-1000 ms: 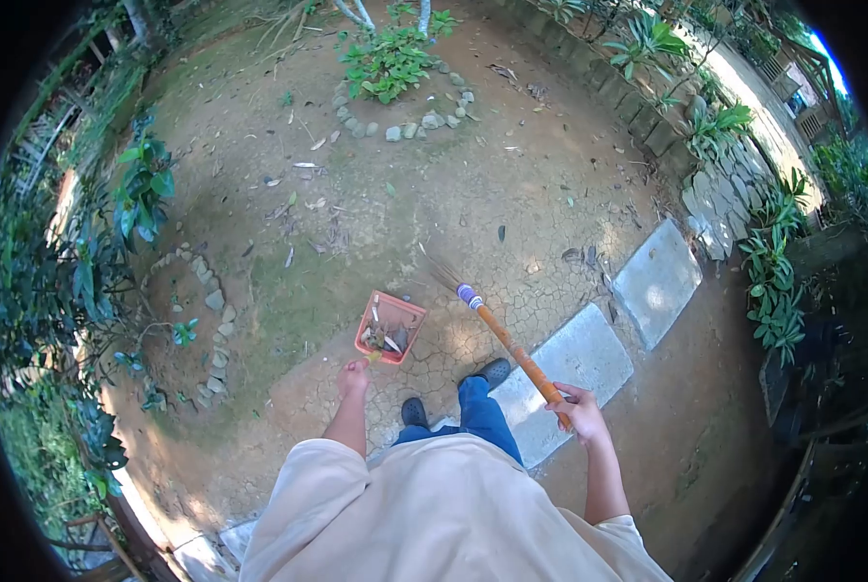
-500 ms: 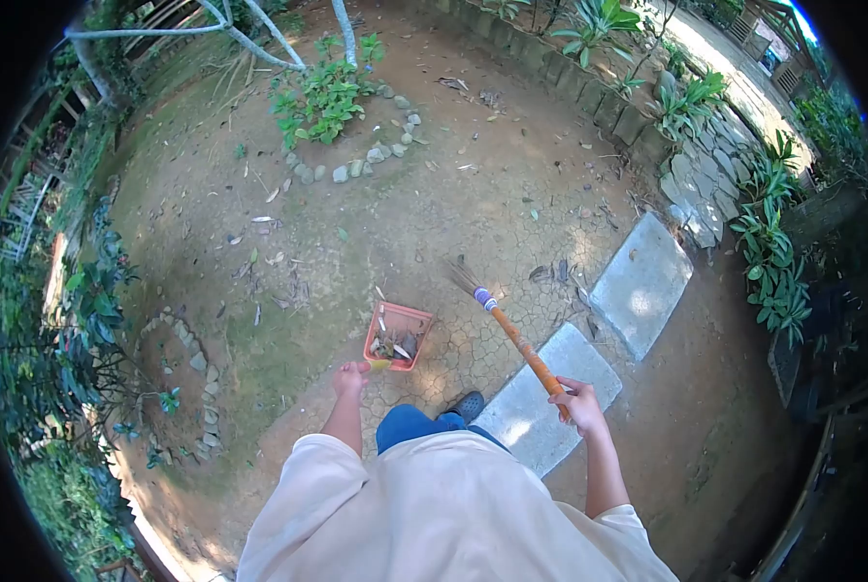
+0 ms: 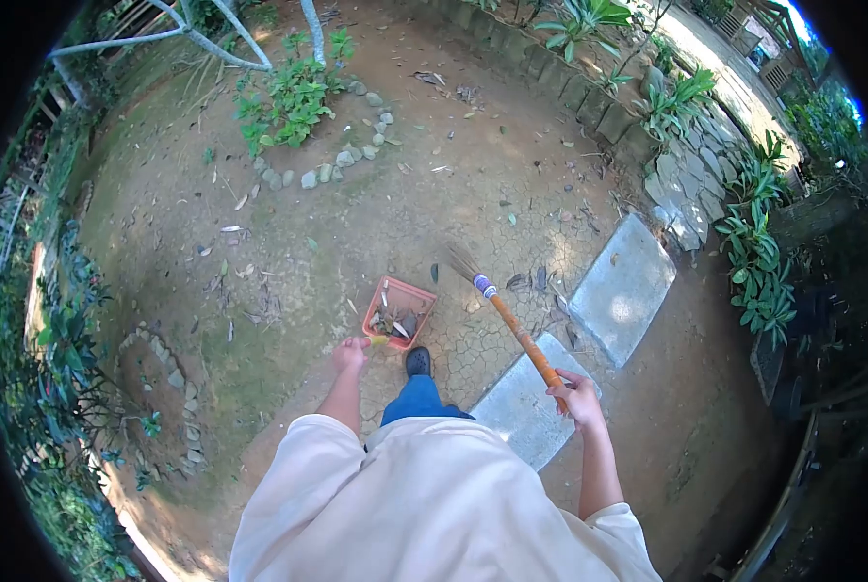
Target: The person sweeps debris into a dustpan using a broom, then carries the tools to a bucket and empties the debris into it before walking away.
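A pinkish-red dustpan [image 3: 422, 295] holding dry leaves and debris is just beyond my left hand [image 3: 351, 353]. The fingers of that hand are closed round its yellowish handle [image 3: 377, 340]. My right hand [image 3: 577, 399] grips the orange stick of a broom [image 3: 519, 333]. From there the broom slants up and to the left, with a purple and white binding near its thin bristles. The bristle end points at the cracked soil right of the dustpan. One dark shoe [image 3: 418, 362] shows just below the dustpan.
Two pale stone slabs [image 3: 624, 290] lie on the right. A leafy bush [image 3: 293, 105] with stones round it stands at the upper left, and another stone ring [image 3: 174, 378] lies at the left. A low border wall [image 3: 550, 78] crosses the upper right, beside plants. Fallen leaves dot the soil.
The view has shifted, and the slabs and bush now appear farther left. A shoe has come forward close to the dustpan. Both hands keep their holds.
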Demonstrator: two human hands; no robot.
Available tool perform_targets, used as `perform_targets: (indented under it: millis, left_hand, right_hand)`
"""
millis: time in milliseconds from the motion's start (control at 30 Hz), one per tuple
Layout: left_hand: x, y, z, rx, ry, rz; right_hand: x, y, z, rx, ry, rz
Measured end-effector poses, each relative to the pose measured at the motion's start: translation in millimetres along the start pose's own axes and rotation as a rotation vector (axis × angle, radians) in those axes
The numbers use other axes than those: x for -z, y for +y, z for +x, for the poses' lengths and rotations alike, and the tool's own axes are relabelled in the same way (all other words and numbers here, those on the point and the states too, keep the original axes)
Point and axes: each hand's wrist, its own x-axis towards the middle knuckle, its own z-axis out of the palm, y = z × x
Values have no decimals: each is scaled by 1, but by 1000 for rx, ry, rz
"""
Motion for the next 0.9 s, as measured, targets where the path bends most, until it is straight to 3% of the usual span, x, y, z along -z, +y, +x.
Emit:
perform_targets:
  millis: [67,167,267,567,700,767,900]
  left_hand:
    - [-16,9,14,28,-9,-73]
    - [-34,24,35,44,-3,124]
    - [-55,2,84,-53,-33,338]
    - [-80,26,100,-27,-7,395]
    - [-93,7,120,-23,37,331]
    - [-94,-1,128,-27,62,320]
    - [-84,38,109,-42,54,439]
  right_hand:
    - [2,-12,8,-3,13,1]
    - [-3,-31,27,-16,24,22]
    - [-14,-46,43,-61,40,28]
    - [-56,-82,110,-112,21,-81]
    - [-69,-92,128,-164,-8,-164]
    - [-65,-96,130,-176,-51,-206]
    - [-33,-100,122,-197,-177,-288]
